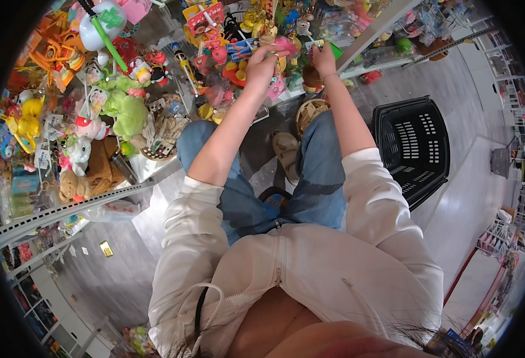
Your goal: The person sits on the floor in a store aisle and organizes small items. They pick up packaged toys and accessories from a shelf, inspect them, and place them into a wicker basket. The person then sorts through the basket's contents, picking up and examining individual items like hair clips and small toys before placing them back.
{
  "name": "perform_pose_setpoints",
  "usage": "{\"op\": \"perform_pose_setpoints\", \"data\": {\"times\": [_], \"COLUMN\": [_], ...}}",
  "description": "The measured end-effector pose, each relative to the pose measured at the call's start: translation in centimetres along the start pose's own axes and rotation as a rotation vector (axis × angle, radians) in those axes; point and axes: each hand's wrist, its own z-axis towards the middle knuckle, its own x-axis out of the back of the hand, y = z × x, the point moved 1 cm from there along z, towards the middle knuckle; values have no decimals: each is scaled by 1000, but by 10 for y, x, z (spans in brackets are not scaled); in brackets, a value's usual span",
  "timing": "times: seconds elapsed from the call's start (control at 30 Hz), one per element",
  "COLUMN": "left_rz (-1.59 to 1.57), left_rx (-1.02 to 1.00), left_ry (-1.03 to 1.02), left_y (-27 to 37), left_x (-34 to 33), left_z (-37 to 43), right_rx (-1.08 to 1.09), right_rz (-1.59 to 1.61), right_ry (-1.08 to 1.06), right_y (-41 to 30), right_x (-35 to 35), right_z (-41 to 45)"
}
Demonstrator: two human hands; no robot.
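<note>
Among hanging trinkets on the shelf display, my left hand (262,66) reaches in with its fingers curled at a pink fluffy charm (287,46). Its fingertips are partly hidden, so whether it grips anything is unclear. Just to the right, my right hand (324,59) is closed, and a flat green item (336,51) sticks out from behind it. A small pale tag (314,44) shows beside its thumb. Close to my left wrist hang a red and yellow toy (234,75) and a pink card (276,87).
A black plastic shopping basket (412,147) stands on the floor to my right. A round wicker basket (312,112) sits by my knee. Plush toys, including a green one (126,109), hang at left. A metal shelf edge (74,206) runs at lower left.
</note>
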Motion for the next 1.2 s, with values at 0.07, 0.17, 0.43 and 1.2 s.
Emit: {"op": "perform_pose_setpoints", "data": {"times": [0.07, 0.17, 0.43, 1.2], "left_rz": [23, 64, 233, 110], "left_rx": [5, -13, -108, -138], "left_ry": [-12, -65, -164, -33], "left_y": [2, 4, 13, 10], "left_x": [-1, -2, -1, 1], "left_z": [-3, -6, -8, -1], "right_rx": [0, 43, -233, 178], "right_rz": [68, 266, 481, 509], "right_ry": [-8, -28, 219, -406], "right_y": [-4, -4, 41, -87], "right_x": [-8, -21, -80, 19], "right_z": [2, 15, 62, -92]}}
